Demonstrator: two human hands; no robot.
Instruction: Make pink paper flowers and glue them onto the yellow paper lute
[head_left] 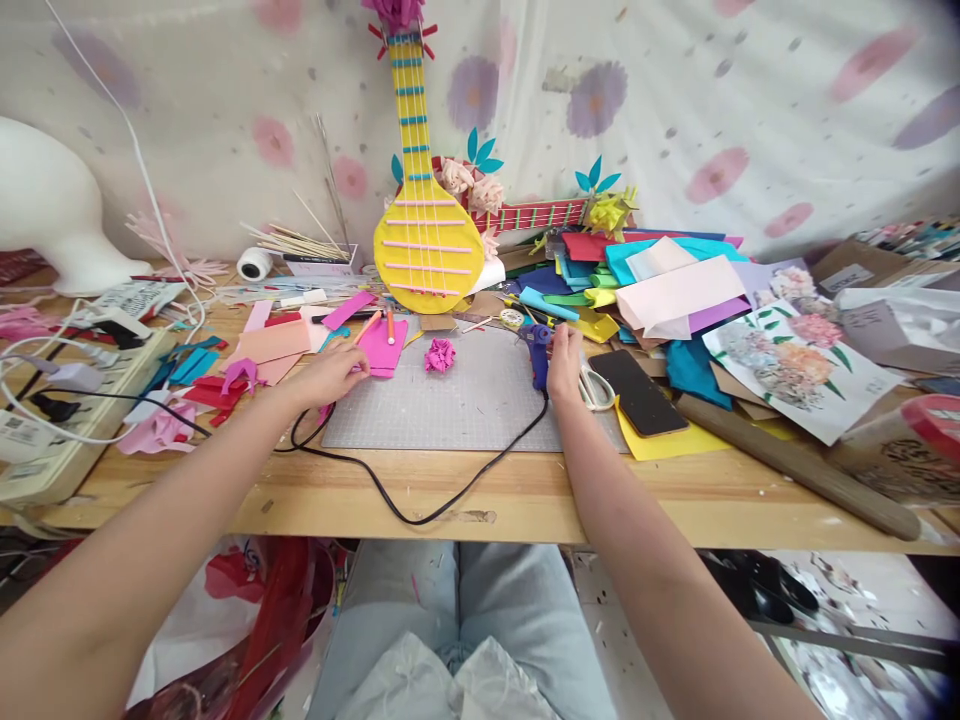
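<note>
My left hand point(330, 377) reaches to the left edge of the cutting mat, its fingers stretched out and slightly bent at a magenta paper piece point(384, 358). A thin peach-orange stick point(368, 327) and an orange marker point(390, 327) lie by its fingertips. On the mat's right side, my right hand point(564, 362) is closed at a blue glue gun point(538, 358); some fingers are hidden behind it. White-handled scissors point(596, 388) lie beside that hand. Between the hands, a crumpled magenta paper flower point(439, 356) rests on the grey cutting mat point(465, 400).
A black cord point(405, 518) loops from the glue gun along the table's front edge. Behind the mat stands a yellow paper lute point(427, 240). To the right lie a phone point(641, 392), coloured paper point(682, 290) and a wooden stick point(795, 465); a power strip point(82, 420) is at left.
</note>
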